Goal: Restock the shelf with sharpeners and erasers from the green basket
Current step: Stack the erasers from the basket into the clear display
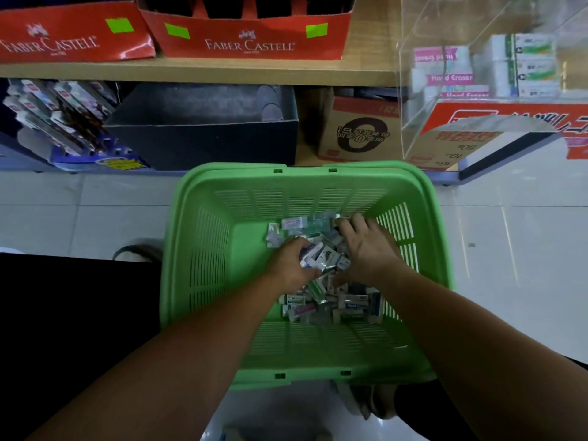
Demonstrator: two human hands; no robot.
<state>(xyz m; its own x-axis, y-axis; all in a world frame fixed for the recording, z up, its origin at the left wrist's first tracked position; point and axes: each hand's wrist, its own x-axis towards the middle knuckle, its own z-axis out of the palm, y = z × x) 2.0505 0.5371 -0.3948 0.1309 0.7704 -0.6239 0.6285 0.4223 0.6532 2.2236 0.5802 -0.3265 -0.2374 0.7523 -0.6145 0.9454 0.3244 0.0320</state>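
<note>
Looking down through the head camera, both hands are sunk in the green basket [178,265], which sits on the floor just before the shelf [222,70]. The left hand [292,265] has its fingers curled round a clutch of packets [321,256]. They look like small wrapped erasers and sharpeners, though the print is too blurred to tell which is which. The right hand [370,249] lies just beside that clutch, back upward, fingers bent down onto the heap. Whether it has pinched anything I cannot tell, as the fingertips are lost among the wrappers. The loose pile [346,305] spreads under and around both hands, some beyond the right fingertips toward the shelf and more back beneath the wrists. The packets lie every which way, with no shared long axis to line a grip up with. To my eye the coming move turns on the way up and out. The clear bin [413,128] with its boxed erasers [450,78] stands on the shelf ahead of, above and to the right of both grips, well apart from them. The right hand is the nearer one, while the loaded left hand would have to cross over the basket's far right corner to reach it.
</note>
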